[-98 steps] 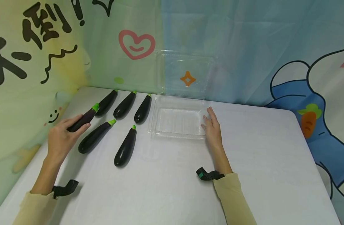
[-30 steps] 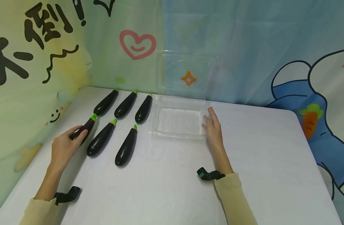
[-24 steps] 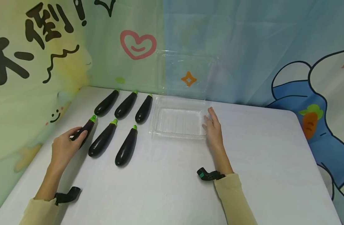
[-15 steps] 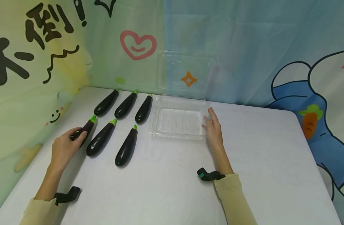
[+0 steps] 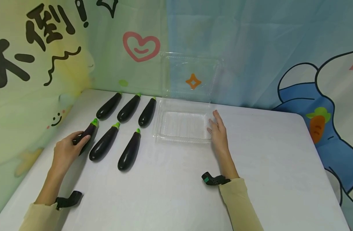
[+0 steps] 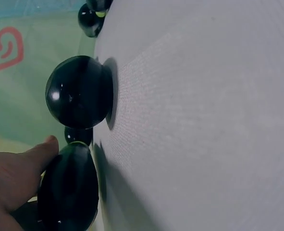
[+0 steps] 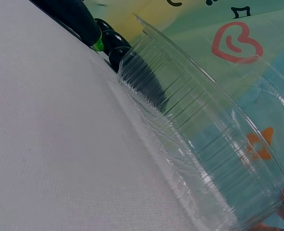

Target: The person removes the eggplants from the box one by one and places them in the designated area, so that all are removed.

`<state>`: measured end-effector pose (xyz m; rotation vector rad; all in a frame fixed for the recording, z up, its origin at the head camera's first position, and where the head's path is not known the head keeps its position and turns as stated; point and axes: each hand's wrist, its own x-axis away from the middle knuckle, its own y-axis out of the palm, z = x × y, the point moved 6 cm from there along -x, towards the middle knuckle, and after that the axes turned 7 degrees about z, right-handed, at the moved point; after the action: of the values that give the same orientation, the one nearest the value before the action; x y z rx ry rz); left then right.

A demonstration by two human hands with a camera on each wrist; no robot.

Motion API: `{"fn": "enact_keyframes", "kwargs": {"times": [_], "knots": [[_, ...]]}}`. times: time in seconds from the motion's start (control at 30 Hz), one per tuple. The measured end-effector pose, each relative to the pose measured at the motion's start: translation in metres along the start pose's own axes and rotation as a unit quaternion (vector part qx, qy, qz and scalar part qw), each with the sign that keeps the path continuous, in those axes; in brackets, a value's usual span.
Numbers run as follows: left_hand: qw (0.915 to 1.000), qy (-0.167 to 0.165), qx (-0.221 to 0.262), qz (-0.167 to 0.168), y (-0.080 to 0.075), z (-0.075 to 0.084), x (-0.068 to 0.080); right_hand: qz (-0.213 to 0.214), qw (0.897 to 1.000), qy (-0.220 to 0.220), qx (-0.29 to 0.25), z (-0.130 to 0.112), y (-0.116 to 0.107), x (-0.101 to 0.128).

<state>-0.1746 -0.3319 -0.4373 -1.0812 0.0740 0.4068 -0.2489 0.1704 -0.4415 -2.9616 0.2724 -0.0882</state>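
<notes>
In the head view my left hand [image 5: 67, 150] grips an eggplant [image 5: 88, 136] with a green cap, thumb on one side and fingers on the other. In the left wrist view that eggplant [image 6: 69, 187] lies close along the white table, its shadow beside it. Just right of it is another eggplant [image 5: 104, 142]. My right hand [image 5: 220, 136] touches the right side of a clear plastic box [image 5: 180, 139], fingers mostly straight, some seen through its wall. The box stands with its lid [image 5: 191, 59] raised at the back and nothing inside.
Behind lie three eggplants in a row, the left [image 5: 108, 106], middle [image 5: 128, 108] and right one [image 5: 147, 112], the last close to the box. One more eggplant [image 5: 129, 150] lies in front. A printed curtain [image 5: 251, 48] hangs along the table's [image 5: 170, 192] back edge.
Since the oldest frame, my left hand has lowered its eggplant toward the table, into the front row's left end. The neighbouring eggplant has shifted slightly right. My right hand and the box have stayed put.
</notes>
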Motion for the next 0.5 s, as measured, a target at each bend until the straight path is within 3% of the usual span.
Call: {"fn": "enact_keyframes", "kwargs": {"times": [0.5], "knots": [[0.9981, -0.010, -0.039, -0.047, 0.000, -0.003, 0.000, 0.016, 1.000, -0.010, -0.001, 0.033, -0.001, -0.020]]}}
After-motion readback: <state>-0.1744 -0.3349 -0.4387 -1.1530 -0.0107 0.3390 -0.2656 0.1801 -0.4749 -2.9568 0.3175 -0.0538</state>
